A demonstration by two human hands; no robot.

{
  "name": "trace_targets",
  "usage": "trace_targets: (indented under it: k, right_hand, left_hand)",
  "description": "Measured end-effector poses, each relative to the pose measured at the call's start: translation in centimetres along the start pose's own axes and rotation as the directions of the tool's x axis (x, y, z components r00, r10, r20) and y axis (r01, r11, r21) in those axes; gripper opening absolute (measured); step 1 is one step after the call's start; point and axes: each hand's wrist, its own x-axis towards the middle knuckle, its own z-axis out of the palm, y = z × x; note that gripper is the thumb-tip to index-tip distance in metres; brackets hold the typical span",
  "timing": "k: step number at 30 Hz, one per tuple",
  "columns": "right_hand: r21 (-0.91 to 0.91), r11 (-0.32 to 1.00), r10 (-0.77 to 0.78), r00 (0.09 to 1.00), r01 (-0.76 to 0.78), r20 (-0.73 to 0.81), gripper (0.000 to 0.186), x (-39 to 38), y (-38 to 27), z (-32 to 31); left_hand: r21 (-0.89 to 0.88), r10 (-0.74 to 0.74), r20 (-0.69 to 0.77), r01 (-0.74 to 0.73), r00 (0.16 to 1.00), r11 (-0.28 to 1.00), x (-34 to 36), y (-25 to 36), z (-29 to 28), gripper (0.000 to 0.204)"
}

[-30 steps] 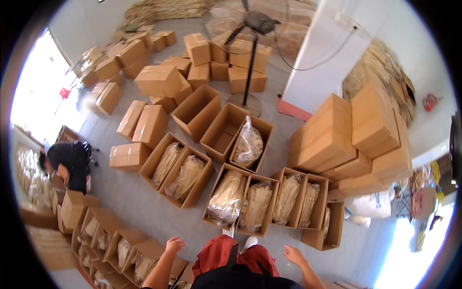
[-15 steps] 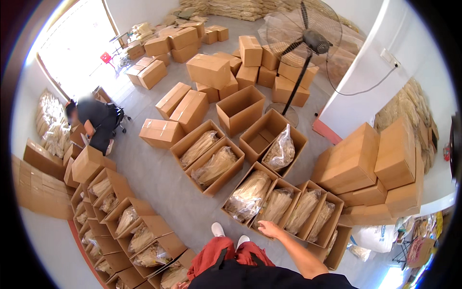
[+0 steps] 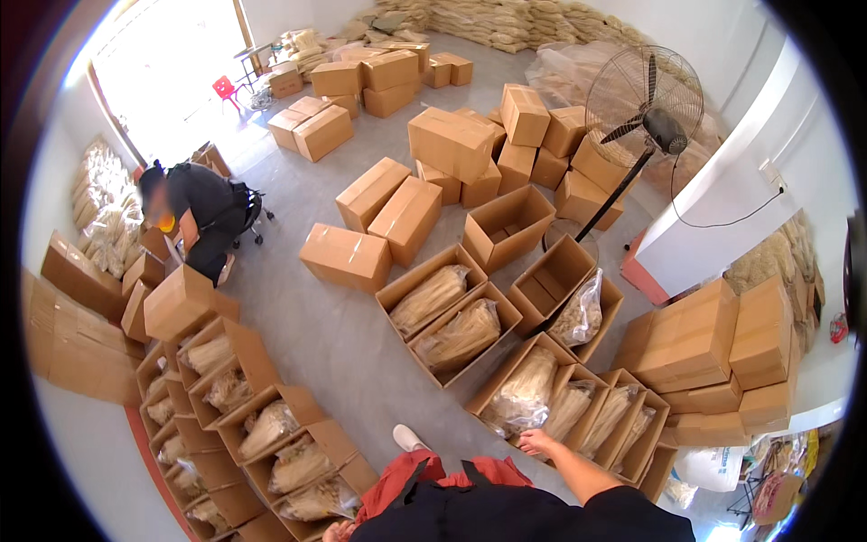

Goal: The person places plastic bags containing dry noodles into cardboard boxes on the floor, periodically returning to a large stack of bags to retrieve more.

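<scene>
Right hand (image 3: 536, 442) near glossy bag (image 3: 526, 392)

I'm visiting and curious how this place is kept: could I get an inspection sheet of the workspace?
Surface: smooth grey floor, bare between the box groups.
Job's things: open brown cardboard boxes holding pale strands in clear plastic bags.
Clutter: closed brown cardboard cartons in loose groups.
Hands: bare right hand at the open boxes' near edge, contact unclear; bare left hand partly cut off below.
Cables: thin black cable from black pedestal fan to the white pillar.
Surroundings: dark-clothed person bending at left; bright doorway behind.
</scene>
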Motion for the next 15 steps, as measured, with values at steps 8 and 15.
trace_targets:
  k: [8,15]
  right_hand:
    - [0.124,0.992,-0.016,0.997,0.026,-0.081,0.030,3.7,-10.2,7.7]
    - [-0.274,0.960,0.064,0.997,-0.053,0.032,0.026,9.2,-28.8,17.2]
  left_hand:
    - [-0.021,0.227,0.222,-0.228,0.948,0.973,7.1,25.7,12.2,0.033]
    - [0.098,0.409,0.396,-0.481,0.822,0.871,6.9,41.0,21.7,0.035]
